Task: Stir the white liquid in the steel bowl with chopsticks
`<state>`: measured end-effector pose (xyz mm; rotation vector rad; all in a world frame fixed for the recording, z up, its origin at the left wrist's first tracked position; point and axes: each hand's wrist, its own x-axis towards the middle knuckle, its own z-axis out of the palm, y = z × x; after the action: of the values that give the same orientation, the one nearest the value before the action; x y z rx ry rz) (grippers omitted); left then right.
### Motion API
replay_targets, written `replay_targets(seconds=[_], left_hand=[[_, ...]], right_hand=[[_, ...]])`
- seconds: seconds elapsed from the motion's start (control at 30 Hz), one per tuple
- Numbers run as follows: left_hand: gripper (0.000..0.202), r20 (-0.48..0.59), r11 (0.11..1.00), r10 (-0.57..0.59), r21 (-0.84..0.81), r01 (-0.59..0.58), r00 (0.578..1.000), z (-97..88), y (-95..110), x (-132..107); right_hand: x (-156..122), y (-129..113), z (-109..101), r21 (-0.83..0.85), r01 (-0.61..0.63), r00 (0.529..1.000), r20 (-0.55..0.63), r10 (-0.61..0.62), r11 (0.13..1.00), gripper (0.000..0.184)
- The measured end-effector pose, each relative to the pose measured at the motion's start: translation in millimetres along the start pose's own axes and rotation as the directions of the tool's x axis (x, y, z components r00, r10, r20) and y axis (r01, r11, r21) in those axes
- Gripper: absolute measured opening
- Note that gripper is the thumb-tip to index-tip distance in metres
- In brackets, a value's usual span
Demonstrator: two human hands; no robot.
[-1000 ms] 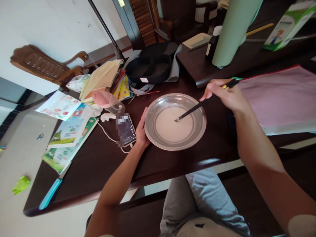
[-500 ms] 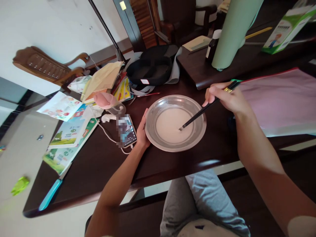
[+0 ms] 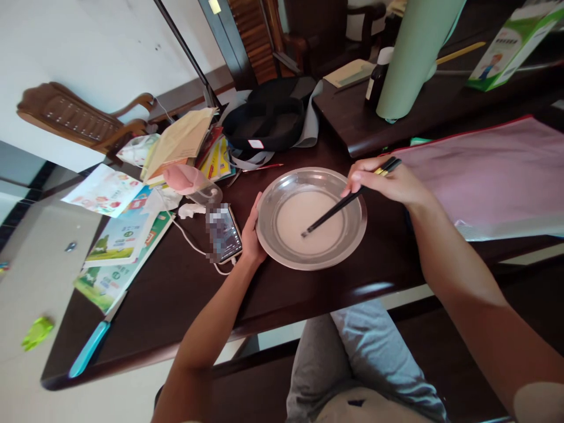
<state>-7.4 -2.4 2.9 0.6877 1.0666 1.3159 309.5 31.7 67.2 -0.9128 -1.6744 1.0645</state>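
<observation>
A round metal bowl stands on the dark table, with a milky white liquid in its bottom. My left hand holds the bowl at its left side, fingers against the outer wall and partly hidden behind it. Black chopsticks with gold bands are gripped in my right hand, above the bowl's right rim. Their tips dip into the liquid left of its middle. A phone with its screen lit lies left of my left hand, a white cable plugged in.
Left are booklets, a knife with a turquoise handle, and a pink-topped clear container. Behind the bowl lies an open black case. A pinkish mesh pouch, green cylinder and dark bottle are right.
My right hand has moved left, over the bowl's rim. The chopstick tips have shifted left through the liquid. My left hand keeps its hold on the bowl.
</observation>
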Motion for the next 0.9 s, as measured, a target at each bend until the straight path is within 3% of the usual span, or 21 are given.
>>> replay_targets(seconds=[0.23,0.43,0.6,0.67,0.8,0.9], left_hand=[[0.064,0.008,1.0,-0.008,-0.011,0.008,1.0,-1.9,-1.3,1.7],[0.061,0.012,1.0,0.006,0.001,-0.006,1.0,-1.8,-2.5,2.3],[0.065,0.022,1.0,0.002,0.013,-0.003,1.0,-3.1,-2.4,2.6],[0.064,0.012,1.0,0.001,0.019,-0.001,1.0,-2.9,-1.9,2.3],[0.062,0.012,1.0,0.009,0.026,-0.01,1.0,-1.8,-1.3,1.8],[0.062,0.025,1.0,0.011,0.018,-0.012,1.0,-1.8,-1.8,2.1]], right_hand=[[-1.0,4.2,-10.9,0.049,0.047,0.981,-0.188,-0.037,0.998,0.055],[0.8,2.1,-0.9,0.001,0.035,0.998,0.049,-0.035,0.999,0.053],[0.6,5.6,-10.8,0.011,0.059,0.982,-0.179,-0.056,0.998,0.053],[-0.9,5.3,-11.4,0.04,0.052,0.986,-0.162,-0.045,0.998,0.055],[-0.1,2.5,-0.6,0.018,0.024,0.999,0.021,-0.024,1.0,0.054],[1.4,2.3,-1.4,-0.012,0.036,0.998,-0.051,-0.037,0.999,0.052]])
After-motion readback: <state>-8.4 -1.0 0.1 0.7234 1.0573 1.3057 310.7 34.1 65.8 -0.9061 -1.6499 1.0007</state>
